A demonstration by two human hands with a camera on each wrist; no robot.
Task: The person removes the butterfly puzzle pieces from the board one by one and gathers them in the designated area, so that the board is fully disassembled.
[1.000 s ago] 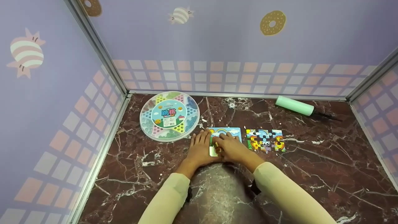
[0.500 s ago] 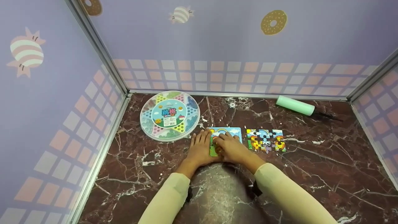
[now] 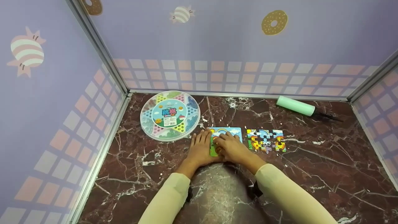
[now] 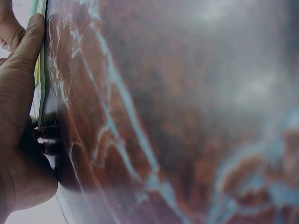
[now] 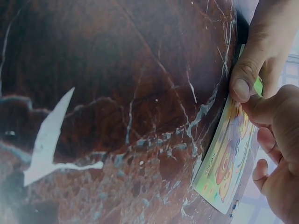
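A picture jigsaw board (image 3: 238,132) with a rainbow, blue sky and green grass lies in front of me in the head view. My left hand (image 3: 200,150) is spread flat along its left side, fingers straight. In the right wrist view, the left thumb (image 5: 242,88) lies on the board's near edge. My right hand (image 3: 231,148) is over the board with bent fingers, fingertips at the lower left part, close beside that thumb. Those fingers hide much of the puzzle, and I cannot tell whether they pinch a piece. Several puzzle pieces (image 3: 265,140) lie loosely joined to the right.
Behind and left is a round Chinese checkers set (image 3: 169,115) under a clear lid. A mint green cylinder (image 3: 295,106) with a black end lies at the back right. Patterned lilac panels (image 3: 199,40) enclose the dark red marble table (image 3: 311,168).
A pale patch at the board's lower left, seen one second ago, now shows green. The yellow-orange piece at my right fingers has gone from sight. My hands have barely shifted.
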